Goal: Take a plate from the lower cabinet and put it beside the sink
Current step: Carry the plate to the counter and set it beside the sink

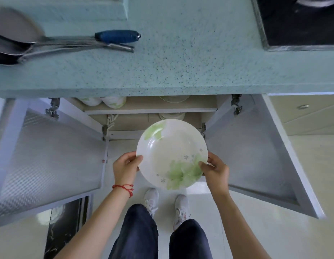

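Both our forearms reach forward and down from the bottom of the view, above our knees and shoes. We hold the plate [171, 154] out of the lower cabinet [153, 109], roughly level in the air in front of its two open doors and below the countertop [181, 62]. So the taking looks done; the carrying and setting down remain, and no sink shows here. Our left hand [125, 166] pinches the plate's left rim, thumb on top; our right hand [215, 168] pinches the right rim likewise, fingers hidden underneath.
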`<state>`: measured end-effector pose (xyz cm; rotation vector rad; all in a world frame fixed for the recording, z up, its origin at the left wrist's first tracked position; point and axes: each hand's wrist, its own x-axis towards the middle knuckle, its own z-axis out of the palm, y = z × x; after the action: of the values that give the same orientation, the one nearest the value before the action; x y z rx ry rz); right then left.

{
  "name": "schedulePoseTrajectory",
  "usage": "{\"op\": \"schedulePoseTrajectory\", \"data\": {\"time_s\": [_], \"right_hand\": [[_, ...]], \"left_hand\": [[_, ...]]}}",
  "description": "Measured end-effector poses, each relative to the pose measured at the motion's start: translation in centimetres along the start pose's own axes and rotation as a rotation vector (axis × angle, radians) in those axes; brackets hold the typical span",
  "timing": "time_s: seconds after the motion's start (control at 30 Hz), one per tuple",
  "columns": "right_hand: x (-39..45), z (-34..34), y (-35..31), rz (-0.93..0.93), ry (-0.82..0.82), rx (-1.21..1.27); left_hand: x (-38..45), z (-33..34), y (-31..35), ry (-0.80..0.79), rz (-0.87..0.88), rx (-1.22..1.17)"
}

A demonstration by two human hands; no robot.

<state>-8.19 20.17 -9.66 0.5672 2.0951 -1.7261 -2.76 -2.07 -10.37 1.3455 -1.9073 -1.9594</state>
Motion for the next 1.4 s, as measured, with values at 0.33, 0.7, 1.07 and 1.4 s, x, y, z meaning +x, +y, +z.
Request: {"op": "schedulePoseTrajectory", "data": {"time_s": [0.33,0.7,1.07,1.4], "right_hand": [[-4.6,-1.4,-5.8,0.007,0.081,0.18],[-8.4,-3.7,-8.5,0.031,0.197,0.389],[-13.2,-8.9,-6.6,0.012,0.441,0.458],[-18.6,-16.7,-2.9,-0.002,0.663,0.565]], "left_hand": [[-2.8,-1.6,7.4,-0.132,0.103,0.037],[-3.8,0.0,12.3,-0.354,0.219,0.134],[-7.0,5.5,13.1,-0.635,0.248,0.24],[-15.2,12.4,11.7,-0.829,0.318,0.351]]}}
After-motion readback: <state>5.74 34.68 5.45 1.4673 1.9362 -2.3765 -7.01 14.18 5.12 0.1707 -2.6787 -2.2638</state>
